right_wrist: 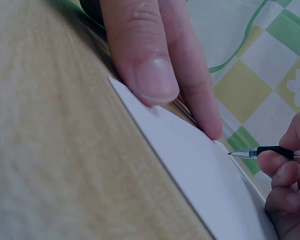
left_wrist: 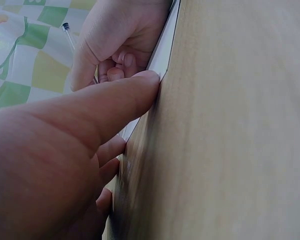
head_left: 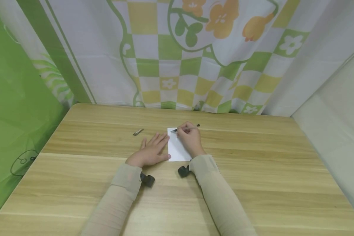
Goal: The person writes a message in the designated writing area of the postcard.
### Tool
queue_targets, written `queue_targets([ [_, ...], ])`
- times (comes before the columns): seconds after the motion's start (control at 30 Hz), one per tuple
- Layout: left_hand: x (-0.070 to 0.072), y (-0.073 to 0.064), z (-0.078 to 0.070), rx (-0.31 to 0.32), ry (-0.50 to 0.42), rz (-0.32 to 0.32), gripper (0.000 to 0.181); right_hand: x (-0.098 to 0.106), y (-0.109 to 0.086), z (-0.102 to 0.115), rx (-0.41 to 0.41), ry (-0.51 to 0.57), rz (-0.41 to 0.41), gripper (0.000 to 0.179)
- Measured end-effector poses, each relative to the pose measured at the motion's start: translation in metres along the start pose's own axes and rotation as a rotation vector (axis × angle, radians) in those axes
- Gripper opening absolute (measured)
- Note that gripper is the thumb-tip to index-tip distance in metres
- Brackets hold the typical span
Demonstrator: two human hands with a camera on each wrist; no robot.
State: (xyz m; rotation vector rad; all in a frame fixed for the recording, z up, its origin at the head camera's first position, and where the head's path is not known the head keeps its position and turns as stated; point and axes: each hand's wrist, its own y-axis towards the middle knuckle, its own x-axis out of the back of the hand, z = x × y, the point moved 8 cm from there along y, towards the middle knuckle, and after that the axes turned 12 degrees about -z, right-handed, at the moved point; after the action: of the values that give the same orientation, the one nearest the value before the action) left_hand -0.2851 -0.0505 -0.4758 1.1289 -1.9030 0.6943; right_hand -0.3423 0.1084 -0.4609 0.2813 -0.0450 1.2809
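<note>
A small white sheet of paper (head_left: 177, 150) lies on the wooden table. My right hand (head_left: 191, 137) pinches a pen (head_left: 191, 127) with a clear barrel and dark grip, its tip at the upper part of the sheet. In the right wrist view the pen (right_wrist: 252, 152) points at the paper (right_wrist: 185, 155), the tip at or just above its surface. My left hand (head_left: 151, 151) lies spread at the sheet's left edge, thumb and fingertips touching it. The left wrist view shows that thumb (left_wrist: 115, 102) pressing near a corner of the paper (left_wrist: 164, 52).
A pen cap (head_left: 138, 131) lies on the table (head_left: 268, 183) beyond the left hand. Small black devices (head_left: 147, 180) sit at both wrists. A patterned curtain (head_left: 171, 68) hangs along the table's far edge, with green cloth (head_left: 14, 98) at the left.
</note>
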Motion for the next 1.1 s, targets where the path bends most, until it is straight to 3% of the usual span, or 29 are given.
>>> queue_targets([
  [1.1,-0.002,0.0024,0.0037,0.011,-0.017,-0.002,0.086,-0.0001,0.0003,0.0024,0.018,-0.036,0.014,0.006],
])
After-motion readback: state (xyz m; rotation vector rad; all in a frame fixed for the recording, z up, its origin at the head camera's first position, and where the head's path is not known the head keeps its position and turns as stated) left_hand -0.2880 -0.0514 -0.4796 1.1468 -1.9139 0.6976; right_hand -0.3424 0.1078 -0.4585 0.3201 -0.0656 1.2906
